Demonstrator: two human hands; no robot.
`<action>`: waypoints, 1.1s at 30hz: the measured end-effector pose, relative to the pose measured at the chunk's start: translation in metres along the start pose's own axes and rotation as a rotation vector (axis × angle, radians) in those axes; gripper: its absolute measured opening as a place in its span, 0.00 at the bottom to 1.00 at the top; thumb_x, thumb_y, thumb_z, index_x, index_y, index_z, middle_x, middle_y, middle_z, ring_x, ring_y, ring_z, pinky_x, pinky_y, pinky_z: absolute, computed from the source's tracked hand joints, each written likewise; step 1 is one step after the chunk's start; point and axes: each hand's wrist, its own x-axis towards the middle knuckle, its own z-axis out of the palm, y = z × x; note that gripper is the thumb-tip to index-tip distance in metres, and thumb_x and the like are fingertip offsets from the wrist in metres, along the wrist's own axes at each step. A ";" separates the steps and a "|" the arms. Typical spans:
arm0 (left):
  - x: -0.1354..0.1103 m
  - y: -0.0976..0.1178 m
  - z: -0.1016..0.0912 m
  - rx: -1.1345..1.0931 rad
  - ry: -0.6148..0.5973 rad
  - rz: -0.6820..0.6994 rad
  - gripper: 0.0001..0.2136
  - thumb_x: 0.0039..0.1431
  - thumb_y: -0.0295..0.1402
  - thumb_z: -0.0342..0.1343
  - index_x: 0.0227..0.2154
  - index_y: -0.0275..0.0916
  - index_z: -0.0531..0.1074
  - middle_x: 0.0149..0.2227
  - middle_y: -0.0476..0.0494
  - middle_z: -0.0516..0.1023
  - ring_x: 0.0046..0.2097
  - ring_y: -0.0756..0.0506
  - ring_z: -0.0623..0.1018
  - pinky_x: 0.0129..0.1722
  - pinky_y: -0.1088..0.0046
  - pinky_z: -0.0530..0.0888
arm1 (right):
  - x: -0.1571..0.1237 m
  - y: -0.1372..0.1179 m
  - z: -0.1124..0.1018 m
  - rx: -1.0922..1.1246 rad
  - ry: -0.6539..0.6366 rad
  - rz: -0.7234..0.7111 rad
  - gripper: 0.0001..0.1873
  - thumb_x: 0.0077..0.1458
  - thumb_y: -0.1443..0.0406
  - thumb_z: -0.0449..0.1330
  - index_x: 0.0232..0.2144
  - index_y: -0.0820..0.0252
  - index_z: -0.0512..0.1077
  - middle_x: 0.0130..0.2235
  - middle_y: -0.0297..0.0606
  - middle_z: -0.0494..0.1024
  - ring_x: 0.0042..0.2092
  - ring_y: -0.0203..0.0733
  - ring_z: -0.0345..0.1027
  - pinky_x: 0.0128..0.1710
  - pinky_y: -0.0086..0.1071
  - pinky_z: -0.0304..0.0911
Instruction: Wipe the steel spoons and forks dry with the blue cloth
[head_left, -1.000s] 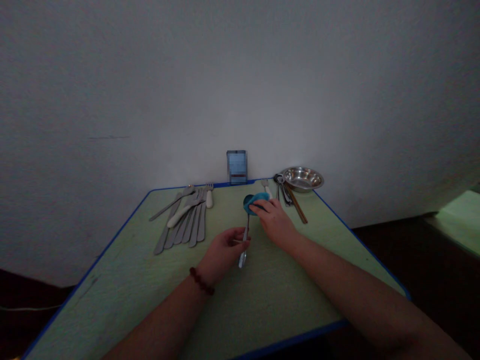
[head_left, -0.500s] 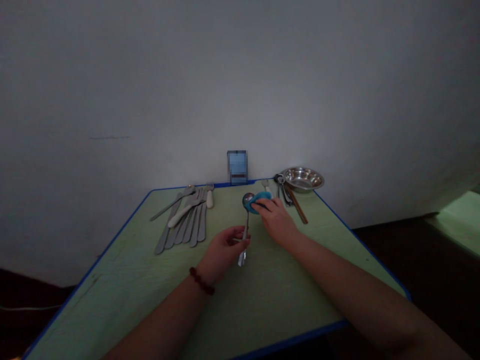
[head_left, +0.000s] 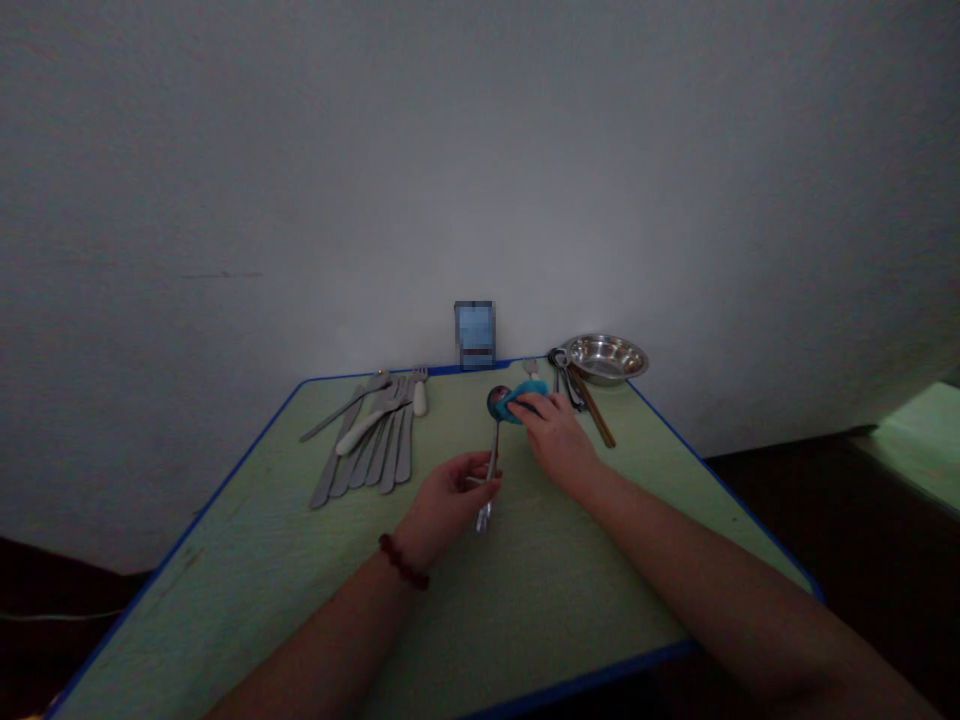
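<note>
On the green table [head_left: 225, 520] with its blue edge, a row of flat steel cutlery [head_left: 367, 450] lies side by side at the left, with a white-handled utensil [head_left: 367, 425] laid across it and a fork [head_left: 418, 385] at its far end. A bead bracelet [head_left: 403, 561] circles the left wrist. The left hand [head_left: 446, 497] has its fingers [head_left: 465, 470] curled together and clamped on the handle of a metal spoon [head_left: 492, 465], which lies between the 2 hands with its bowl [head_left: 497, 402] pointing away. Behind the bowl, past the far table edge, stands a blurred card [head_left: 474, 333]. The right hand [head_left: 555, 443] keeps its fingers [head_left: 536, 408] together, pressing a teal cloth [head_left: 525, 396] against the bowl. Further right lie a bunch of metal utensils [head_left: 566, 380], wooden chopsticks [head_left: 592, 410] and a shallow steel bowl [head_left: 606, 358].
</note>
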 end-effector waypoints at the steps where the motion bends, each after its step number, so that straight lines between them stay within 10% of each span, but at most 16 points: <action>1: 0.000 0.000 0.000 0.001 -0.007 0.005 0.16 0.41 0.32 0.56 0.37 0.35 0.69 0.33 0.45 0.74 0.31 0.49 0.72 0.33 0.73 0.67 | 0.000 0.000 0.001 -0.003 0.001 0.004 0.19 0.50 0.74 0.48 0.45 0.61 0.66 0.45 0.38 0.67 0.39 0.43 0.53 0.43 0.36 0.55; 33: 0.002 -0.011 0.000 0.025 -0.092 0.020 0.16 0.42 0.32 0.55 0.37 0.34 0.68 0.34 0.42 0.74 0.33 0.48 0.73 0.35 0.70 0.68 | 0.000 0.001 0.002 0.010 0.018 0.050 0.20 0.50 0.74 0.46 0.45 0.61 0.65 0.46 0.40 0.66 0.40 0.44 0.53 0.43 0.39 0.54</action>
